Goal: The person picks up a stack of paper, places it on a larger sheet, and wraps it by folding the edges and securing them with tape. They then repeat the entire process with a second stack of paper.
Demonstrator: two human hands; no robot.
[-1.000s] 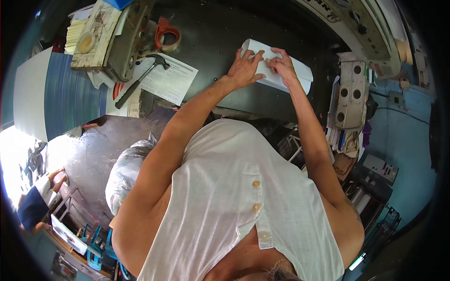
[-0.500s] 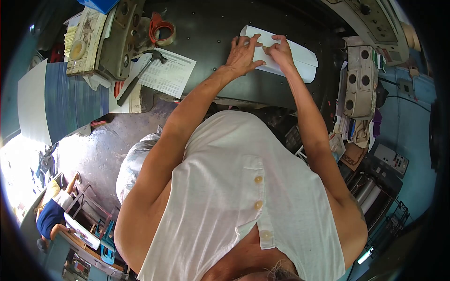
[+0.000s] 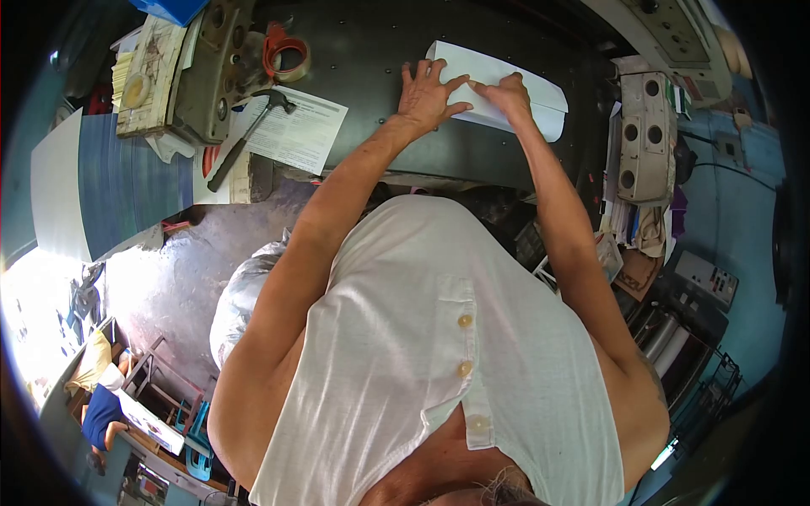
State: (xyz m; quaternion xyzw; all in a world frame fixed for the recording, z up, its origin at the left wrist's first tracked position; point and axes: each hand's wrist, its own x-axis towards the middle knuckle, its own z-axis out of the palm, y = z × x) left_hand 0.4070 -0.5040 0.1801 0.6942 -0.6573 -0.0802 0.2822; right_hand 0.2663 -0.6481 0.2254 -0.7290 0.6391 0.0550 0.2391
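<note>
**Dark tabletop (image 3: 363, 63), curled white paper (image 3: 544, 105) at right of centre**

Nearest on the left, a silvery bag (image 3: 240, 308) sits on the floor. Above it, a hammer (image 3: 246, 135) lies partly over a printed sheet (image 3: 305, 135); farther, a red tape dispenser (image 3: 276, 49). All well apart from the paper. Both arms reach forward. Left hand (image 3: 427, 99): open, palm down, fingers spread at the paper's left end. Right hand (image 3: 511, 97): on the paper, fingers bent; cannot tell if it pinches.
</note>
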